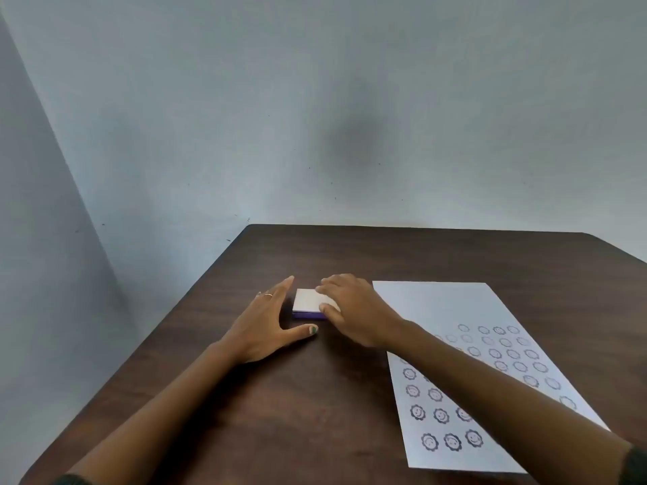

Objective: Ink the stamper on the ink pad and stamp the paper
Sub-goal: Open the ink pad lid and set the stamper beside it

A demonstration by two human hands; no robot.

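Your right hand fingers curl over the near-right corner of the ink pad, thumb at its front edge; contact yes, a firm grip I can't tell. Your left hand is open, fingers straight along the pad's left side, thumb splayed just short of it, probably bracing the case so the white lid can come off. Lid reads as closed. Pad lies flat mid-table, long axis roughly left-right. Paper sits just right of it, already carrying rows of stamps. No stamper visible
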